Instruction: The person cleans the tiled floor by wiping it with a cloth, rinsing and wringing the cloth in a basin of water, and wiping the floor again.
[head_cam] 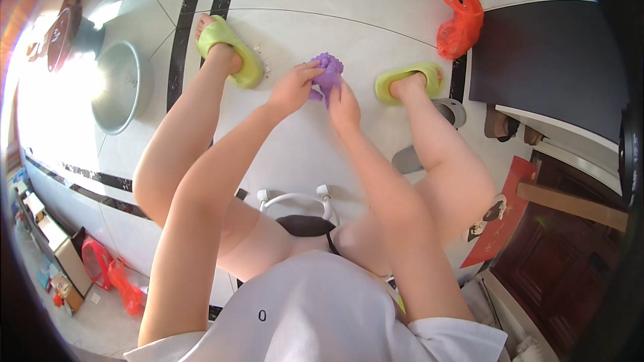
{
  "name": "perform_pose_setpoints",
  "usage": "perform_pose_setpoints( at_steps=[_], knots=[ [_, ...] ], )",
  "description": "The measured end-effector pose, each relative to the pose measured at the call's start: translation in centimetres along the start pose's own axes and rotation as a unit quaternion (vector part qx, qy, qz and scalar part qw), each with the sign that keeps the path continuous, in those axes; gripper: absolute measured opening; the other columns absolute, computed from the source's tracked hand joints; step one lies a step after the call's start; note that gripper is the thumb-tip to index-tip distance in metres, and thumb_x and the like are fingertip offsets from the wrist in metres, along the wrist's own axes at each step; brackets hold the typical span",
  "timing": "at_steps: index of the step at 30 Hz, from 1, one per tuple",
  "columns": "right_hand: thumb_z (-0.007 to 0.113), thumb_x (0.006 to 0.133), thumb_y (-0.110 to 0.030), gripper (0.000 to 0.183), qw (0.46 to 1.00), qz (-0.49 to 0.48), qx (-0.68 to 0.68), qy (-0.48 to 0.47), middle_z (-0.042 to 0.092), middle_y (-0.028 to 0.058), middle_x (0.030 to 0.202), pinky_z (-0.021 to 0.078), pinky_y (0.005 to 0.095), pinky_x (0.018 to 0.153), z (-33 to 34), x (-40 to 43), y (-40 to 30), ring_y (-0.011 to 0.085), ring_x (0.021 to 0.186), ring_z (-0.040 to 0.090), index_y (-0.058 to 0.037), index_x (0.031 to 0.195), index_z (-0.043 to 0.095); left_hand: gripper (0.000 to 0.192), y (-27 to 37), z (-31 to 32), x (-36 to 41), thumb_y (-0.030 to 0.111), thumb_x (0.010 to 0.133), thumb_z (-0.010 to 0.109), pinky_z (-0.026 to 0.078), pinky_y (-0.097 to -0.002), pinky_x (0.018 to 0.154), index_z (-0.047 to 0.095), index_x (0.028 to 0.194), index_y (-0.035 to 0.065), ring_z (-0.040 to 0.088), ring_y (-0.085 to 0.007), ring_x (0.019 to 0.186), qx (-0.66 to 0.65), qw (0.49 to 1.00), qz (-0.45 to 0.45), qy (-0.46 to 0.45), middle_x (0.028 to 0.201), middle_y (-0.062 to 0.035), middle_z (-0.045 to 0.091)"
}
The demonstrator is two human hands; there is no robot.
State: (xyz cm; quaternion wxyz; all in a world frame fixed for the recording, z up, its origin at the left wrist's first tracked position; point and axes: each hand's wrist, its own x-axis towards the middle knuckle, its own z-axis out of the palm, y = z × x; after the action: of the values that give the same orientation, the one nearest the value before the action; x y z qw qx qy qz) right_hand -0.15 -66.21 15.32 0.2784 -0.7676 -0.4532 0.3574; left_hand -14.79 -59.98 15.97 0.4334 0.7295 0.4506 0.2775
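Out in front of me, over the tiled floor (297, 146), both my hands meet at a small purple item (329, 71). Its top is knobbly, and narrower pieces hang below; what exactly it is, I cannot tell. From its left side my left hand (292, 89) grips it, fingers lying across the upper part. My right hand (346, 110) pinches its lower right part between thumb and fingers. My fingers hide some of the item.
Yellow-green slides (246, 68) are on my feet. A greenish basin (116, 88) stands at left. A red plastic bag (460, 25) sits beside a dark-topped cabinet (543, 60). Grey slippers (408, 160) lie near my right leg. Small debris (266, 68) dots the floor. A white-framed wheeled seat (297, 200) is beneath me.
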Motion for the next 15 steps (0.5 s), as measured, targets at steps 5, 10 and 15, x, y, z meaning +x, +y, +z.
perform_pose_setpoints(
  at_steps=[5,10,15],
  knots=[
    [0.042,0.101,-0.027,0.043,0.994,-0.103,-0.001,0.028,0.061,0.0178,0.130,0.0468,0.0435,0.097,-3.2,-1.7,-6.3,0.0358,0.117,0.059,-0.0042,0.136,0.053,0.041,5.1,-3.7,-1.3,-0.002,0.090,0.045,0.049,-0.0377,0.099,0.065,0.125,0.0052,0.062,-0.0343,0.115,-0.057,0.996,-0.054,0.049,0.139,-0.0133,0.058],
    [0.040,0.102,-0.029,0.044,0.990,-0.139,0.031,0.023,0.063,0.0189,0.127,0.0475,0.0433,0.095,-4.8,-1.3,-6.4,0.0356,0.115,0.060,-0.0043,0.135,0.054,0.039,7.9,-3.4,-2.5,-0.002,0.089,0.045,0.048,-0.0385,0.099,0.065,0.123,0.0032,0.060,-0.0345,0.118,-0.045,0.994,-0.011,0.100,0.135,-0.0140,0.060],
    [0.040,0.102,-0.029,0.039,0.986,-0.027,0.028,-0.165,0.065,0.0199,0.122,0.0472,0.0445,0.095,-3.3,-1.5,-7.0,0.0371,0.114,0.061,-0.0102,0.132,0.056,0.044,4.6,-3.3,-5.7,0.000,0.092,0.042,0.048,-0.0322,0.098,0.060,0.132,0.0056,0.064,-0.0234,0.113,-0.035,0.988,-0.135,0.074,0.127,-0.0135,0.066]
  ],
)
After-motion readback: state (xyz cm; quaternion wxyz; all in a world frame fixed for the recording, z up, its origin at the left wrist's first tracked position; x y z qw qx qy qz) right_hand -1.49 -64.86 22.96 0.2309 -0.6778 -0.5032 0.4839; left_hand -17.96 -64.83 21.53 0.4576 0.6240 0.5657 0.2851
